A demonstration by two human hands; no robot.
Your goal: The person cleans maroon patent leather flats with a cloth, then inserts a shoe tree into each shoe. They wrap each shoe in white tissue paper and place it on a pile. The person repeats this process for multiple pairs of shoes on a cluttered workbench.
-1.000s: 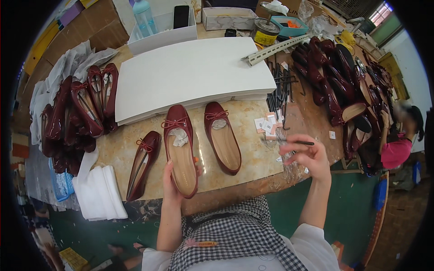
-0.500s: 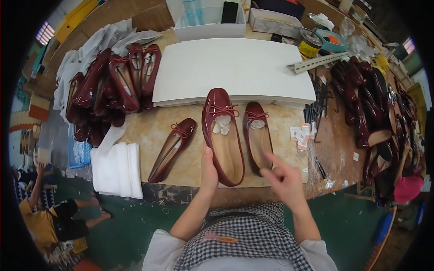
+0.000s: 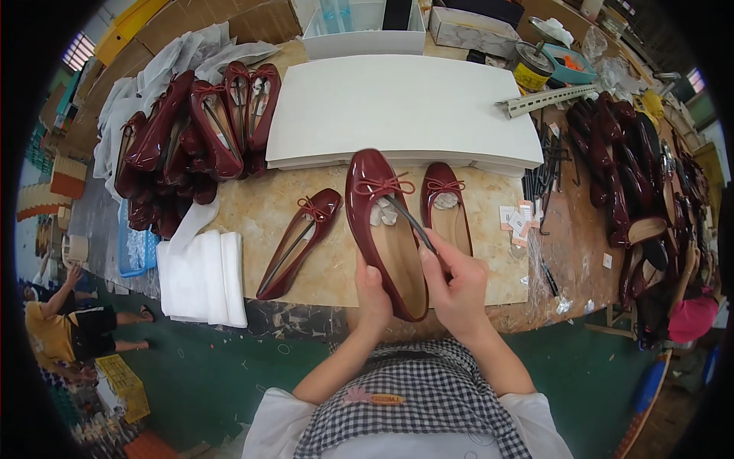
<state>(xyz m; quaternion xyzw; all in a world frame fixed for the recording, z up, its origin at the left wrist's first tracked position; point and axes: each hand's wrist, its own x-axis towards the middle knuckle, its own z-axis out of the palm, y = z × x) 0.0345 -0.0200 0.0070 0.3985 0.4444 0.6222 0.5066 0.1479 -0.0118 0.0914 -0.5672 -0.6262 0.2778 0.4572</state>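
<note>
We saw left hand (image 3: pixel 373 294) half-curled round side of glossy burgundy patent bow-front flat shoe (image 3: pixel 394 264), held above marbled tan tabletop (image 3: pixel 329 260) near front edge. Right hand (image 3: pixel 459 287) pinched slim black rod (image 3: pixel 410 219), thumb against fingers, rod slanting into shoe beside crumpled whitish paper (image 3: pixel 378 214). Folded soft white sheeting (image 3: pixel 202 279) lay by front edge, left.

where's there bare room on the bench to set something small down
On the marbled sheet: between the unheld tissue-stuffed ballet flat and the paper labels; also between the held ballet flat and rod-fitted ballet flat. Crowded: left shoe heap, right shoe heap, loose black rods.
</note>
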